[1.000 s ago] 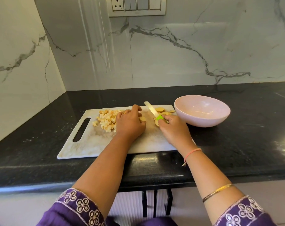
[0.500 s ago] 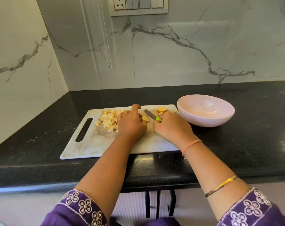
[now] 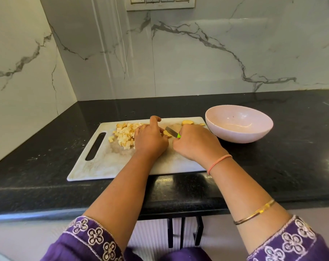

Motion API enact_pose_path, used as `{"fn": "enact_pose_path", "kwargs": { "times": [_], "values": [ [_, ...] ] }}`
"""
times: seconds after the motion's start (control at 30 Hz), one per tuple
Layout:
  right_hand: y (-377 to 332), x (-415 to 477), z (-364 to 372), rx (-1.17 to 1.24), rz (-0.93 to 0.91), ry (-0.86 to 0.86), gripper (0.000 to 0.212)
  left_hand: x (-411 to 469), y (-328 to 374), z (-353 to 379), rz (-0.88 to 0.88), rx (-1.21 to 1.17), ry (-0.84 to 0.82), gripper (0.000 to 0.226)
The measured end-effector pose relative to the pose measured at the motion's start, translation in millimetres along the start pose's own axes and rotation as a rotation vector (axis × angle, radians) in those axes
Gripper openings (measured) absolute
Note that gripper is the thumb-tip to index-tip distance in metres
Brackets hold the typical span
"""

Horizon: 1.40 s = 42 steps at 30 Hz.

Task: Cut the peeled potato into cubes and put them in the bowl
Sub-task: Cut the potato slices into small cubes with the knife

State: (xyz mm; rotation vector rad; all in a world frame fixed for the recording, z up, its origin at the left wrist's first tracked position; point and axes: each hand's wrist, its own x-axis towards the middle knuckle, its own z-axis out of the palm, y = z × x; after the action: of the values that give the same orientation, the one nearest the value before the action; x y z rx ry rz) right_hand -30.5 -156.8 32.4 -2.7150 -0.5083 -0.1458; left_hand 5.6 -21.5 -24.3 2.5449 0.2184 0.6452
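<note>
A white marbled cutting board (image 3: 103, 166) lies on the black counter. A heap of potato cubes (image 3: 125, 135) sits on its far left part. My left hand (image 3: 150, 140) holds down a potato slice (image 3: 166, 133) with curled fingers. My right hand (image 3: 195, 144) grips a knife with a green handle; its blade (image 3: 171, 130) lies low across that slice. More potato slices (image 3: 187, 122) lie at the board's far right edge. The pale pink bowl (image 3: 239, 123) stands just right of the board with nothing in it.
The black stone counter (image 3: 291, 157) meets marble walls at the back and left, forming a corner. A switch panel (image 3: 160, 2) is on the back wall. The counter's front edge runs just below the board.
The knife blade, raised and pointing away a second ago, has come down flat onto the slice by my left hand. My right hand moved left, toward my left hand.
</note>
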Motion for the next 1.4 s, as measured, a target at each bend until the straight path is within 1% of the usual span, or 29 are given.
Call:
{"fn": "enact_pose_path", "kwargs": {
  "times": [0.07,0.2,0.33,0.43,0.47,0.53,0.67,0.73,0.9,1.07,1.13,1.27,1.4],
  "values": [
    [-1,-6,1,-0.017,-0.012,0.019,0.027,1,0,0,-0.009,-0.003,0.003,0.044],
    [-6,-25,7,-0.082,-0.042,0.041,0.016,-2,1,2,-0.037,0.009,0.001,0.043],
    [-7,-43,9,-0.144,-0.084,0.058,0.019,-3,4,2,-0.048,0.009,-0.009,0.041],
    [-6,-53,3,-0.152,-0.086,0.062,0.028,-3,2,1,-0.046,0.006,-0.008,0.039],
    [-5,-54,0,-0.143,-0.079,0.058,0.030,-3,1,0,-0.045,0.006,-0.008,0.039],
    [-2,-56,-7,-0.103,-0.052,0.075,0.026,-4,2,0,-0.043,-0.004,-0.021,0.039],
    [2,-48,-10,-0.018,0.000,0.172,0.020,-5,4,-2,-0.046,-0.026,-0.041,0.042],
    [-1,-39,-6,0.016,0.020,0.150,0.021,-5,3,-3,-0.050,-0.045,-0.029,0.042],
    [0,-19,6,0.072,0.046,0.072,0.033,-6,5,-1,-0.046,-0.064,-0.015,0.042],
    [-6,-11,12,0.053,0.066,0.059,0.032,-3,3,-3,-0.039,-0.041,0.002,0.043],
    [-8,-12,13,0.032,0.066,0.043,0.029,-3,2,-3,-0.040,-0.033,-0.001,0.044],
    [-14,-14,9,-0.048,0.020,0.036,0.013,-1,0,-2,-0.045,-0.027,0.004,0.044],
    [-18,-18,3,-0.068,-0.005,0.039,0.012,3,2,-3,-0.046,-0.023,0.010,0.044]
  ]
}}
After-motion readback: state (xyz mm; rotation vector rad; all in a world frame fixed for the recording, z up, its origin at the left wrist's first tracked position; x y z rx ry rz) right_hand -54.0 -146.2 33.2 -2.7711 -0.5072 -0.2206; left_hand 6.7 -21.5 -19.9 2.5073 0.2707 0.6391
